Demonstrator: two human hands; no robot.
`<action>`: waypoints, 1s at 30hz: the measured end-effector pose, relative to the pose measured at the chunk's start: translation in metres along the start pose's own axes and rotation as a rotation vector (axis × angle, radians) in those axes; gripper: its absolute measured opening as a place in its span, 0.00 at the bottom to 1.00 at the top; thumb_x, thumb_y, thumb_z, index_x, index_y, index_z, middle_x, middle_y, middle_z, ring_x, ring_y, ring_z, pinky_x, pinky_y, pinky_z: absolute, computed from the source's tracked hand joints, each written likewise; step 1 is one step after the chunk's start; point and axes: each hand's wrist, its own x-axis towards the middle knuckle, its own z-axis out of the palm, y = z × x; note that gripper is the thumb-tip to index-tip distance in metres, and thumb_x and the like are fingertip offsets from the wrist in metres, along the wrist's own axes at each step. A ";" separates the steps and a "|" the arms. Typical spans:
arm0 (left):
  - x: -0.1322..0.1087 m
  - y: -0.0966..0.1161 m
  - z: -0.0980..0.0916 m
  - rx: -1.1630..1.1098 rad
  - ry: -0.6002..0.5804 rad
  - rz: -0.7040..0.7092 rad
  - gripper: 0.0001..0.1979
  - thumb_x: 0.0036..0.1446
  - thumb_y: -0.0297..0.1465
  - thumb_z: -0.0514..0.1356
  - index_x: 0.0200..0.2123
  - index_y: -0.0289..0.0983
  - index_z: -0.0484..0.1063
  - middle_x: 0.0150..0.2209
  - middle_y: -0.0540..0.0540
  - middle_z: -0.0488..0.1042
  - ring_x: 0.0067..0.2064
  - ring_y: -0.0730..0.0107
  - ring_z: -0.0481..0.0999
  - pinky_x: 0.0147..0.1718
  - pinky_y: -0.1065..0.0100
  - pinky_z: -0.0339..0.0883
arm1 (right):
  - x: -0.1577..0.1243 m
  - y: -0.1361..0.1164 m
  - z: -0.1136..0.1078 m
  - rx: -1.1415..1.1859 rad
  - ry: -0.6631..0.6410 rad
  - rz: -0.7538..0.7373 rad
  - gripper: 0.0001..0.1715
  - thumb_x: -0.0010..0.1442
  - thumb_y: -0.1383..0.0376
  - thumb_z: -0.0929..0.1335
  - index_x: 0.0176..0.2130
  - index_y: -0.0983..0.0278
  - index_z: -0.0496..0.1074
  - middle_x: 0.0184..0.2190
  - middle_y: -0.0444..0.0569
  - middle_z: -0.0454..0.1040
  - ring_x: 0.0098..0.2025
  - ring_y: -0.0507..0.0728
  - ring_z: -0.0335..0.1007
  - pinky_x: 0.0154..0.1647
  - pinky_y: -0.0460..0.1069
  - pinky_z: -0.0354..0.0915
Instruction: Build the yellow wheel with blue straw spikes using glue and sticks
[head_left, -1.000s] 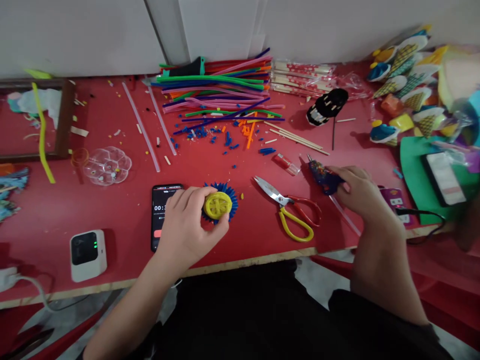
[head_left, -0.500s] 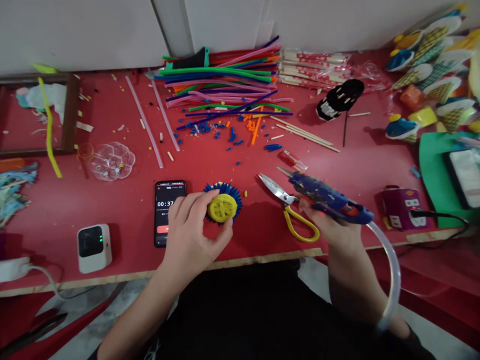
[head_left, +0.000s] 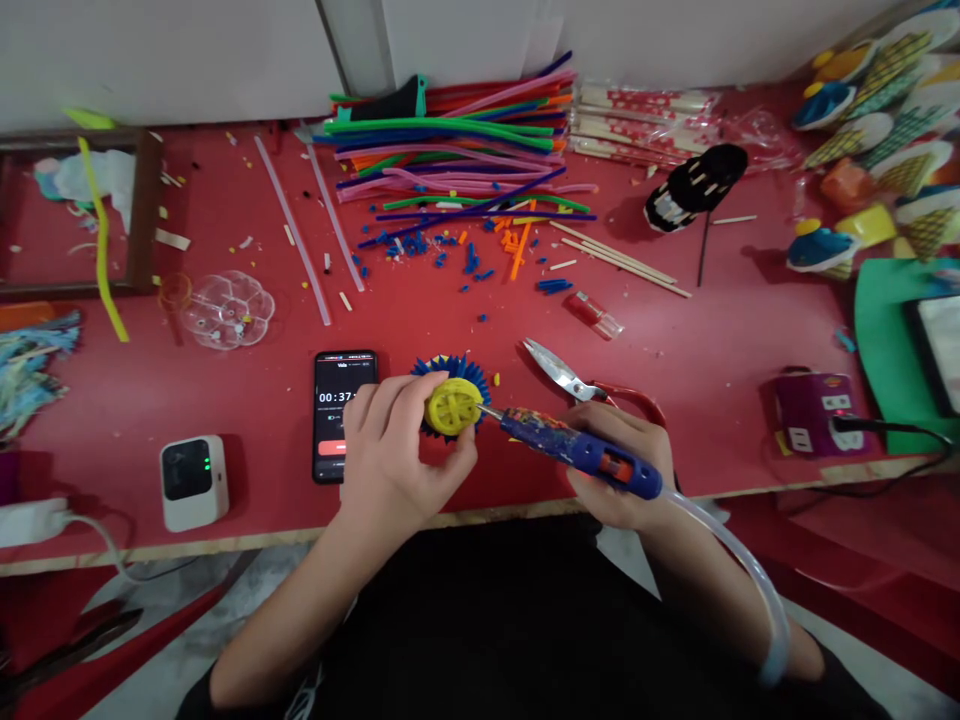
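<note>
My left hand (head_left: 405,445) pinches a round yellow disc (head_left: 453,407) between thumb and fingers. Beneath the disc spreads a ring of blue spiky pieces (head_left: 466,370), partly hidden by it. Wrapped around a blue hot glue gun (head_left: 574,447) is my right hand (head_left: 626,455). The gun's metal tip meets the disc's right edge, and a long clear glue stick (head_left: 742,560) curves out of its back end. Scissors (head_left: 562,372) lie just beyond my right hand, with part of their handles hidden by it.
A phone (head_left: 330,415) with a running timer lies left of my left hand, beside a white device (head_left: 193,482). Coloured pipe cleaners (head_left: 450,140), blue scraps (head_left: 471,258) and thin sticks (head_left: 622,260) cover the back. A purple power block (head_left: 817,412) sits at right.
My right hand has brought the glue gun leftward, so its tip now meets the yellow disc. My left hand keeps its pinch on the disc. The view has shifted slightly.
</note>
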 end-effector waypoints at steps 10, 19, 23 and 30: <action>-0.001 0.002 0.000 0.007 -0.010 0.032 0.19 0.57 0.32 0.64 0.51 0.33 0.71 0.44 0.37 0.79 0.45 0.52 0.76 0.47 0.53 0.68 | 0.000 0.001 -0.002 -0.049 0.022 0.006 0.10 0.47 0.70 0.65 0.32 0.58 0.63 0.23 0.41 0.67 0.24 0.52 0.64 0.25 0.48 0.63; 0.000 0.003 -0.001 0.035 0.002 0.058 0.19 0.56 0.32 0.65 0.51 0.33 0.71 0.42 0.37 0.78 0.45 0.51 0.76 0.46 0.54 0.67 | -0.003 -0.001 -0.006 -0.065 0.016 -0.019 0.08 0.48 0.68 0.65 0.31 0.58 0.61 0.23 0.41 0.65 0.23 0.52 0.64 0.23 0.48 0.60; 0.000 0.002 -0.001 0.038 0.008 0.063 0.19 0.56 0.32 0.65 0.50 0.33 0.71 0.43 0.37 0.79 0.45 0.51 0.76 0.45 0.54 0.67 | -0.004 -0.002 -0.006 -0.059 0.017 -0.021 0.09 0.47 0.68 0.65 0.31 0.58 0.61 0.23 0.41 0.65 0.23 0.52 0.62 0.22 0.48 0.60; -0.001 0.002 0.000 0.045 0.015 0.050 0.19 0.56 0.33 0.65 0.50 0.33 0.72 0.42 0.37 0.79 0.44 0.51 0.76 0.45 0.54 0.68 | -0.004 -0.003 -0.008 -0.082 0.009 -0.027 0.08 0.48 0.68 0.64 0.31 0.58 0.60 0.22 0.41 0.65 0.23 0.52 0.61 0.22 0.48 0.60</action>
